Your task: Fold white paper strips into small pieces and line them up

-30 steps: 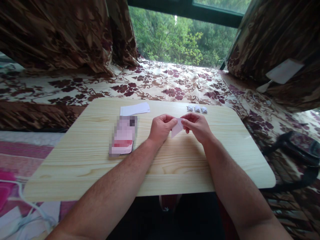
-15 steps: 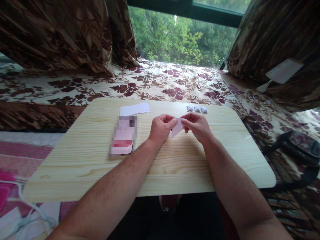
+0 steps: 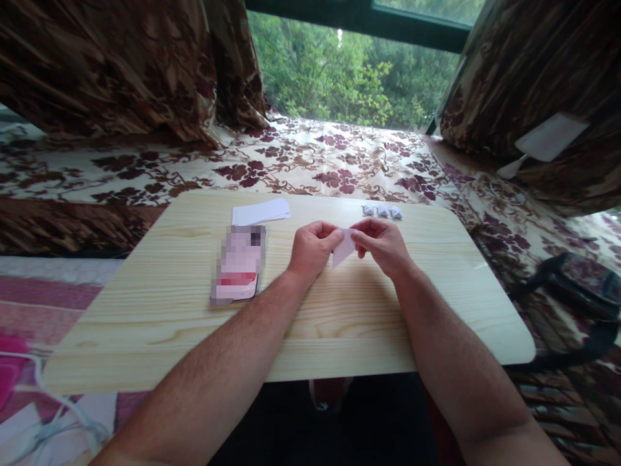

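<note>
Together, the left hand (image 3: pixel 310 251) and right hand (image 3: pixel 383 244) pinch a folded white paper (image 3: pixel 342 249) just above the table (image 3: pixel 339 323), right of the phone (image 3: pixel 239 264).

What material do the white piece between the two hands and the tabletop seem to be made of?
White piece: likely thin matte paper; it holds a sharp folded point between the left hand and right hand. Tabletop: pale wood grain, smooth, slightly glossy; perhaps laminate or veneer, solid wood not excluded.
</note>
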